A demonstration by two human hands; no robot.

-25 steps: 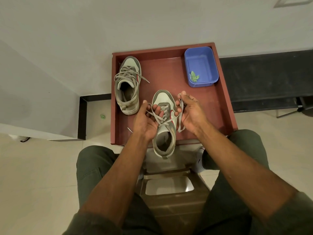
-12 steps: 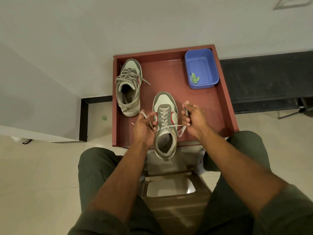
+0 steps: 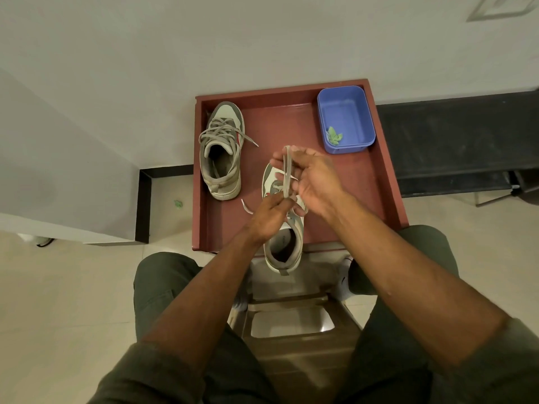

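Hands have converged: left hand [image 3: 269,212] pinches the lace [image 3: 287,173], right hand [image 3: 313,182] lifts 1 loop beyond it on spread fingers. Bow starting.

the left hand [image 3: 268,218] and right hand [image 3: 316,182] cover the tongue and eyelets of the near shoe [image 3: 284,247], hiding where the lace loop [image 3: 287,173] joins them. whether the right hand pinches that loop or just carries it is unclear. the green scrap [image 3: 334,136] in the blue tub [image 3: 351,115] is too small to identify.
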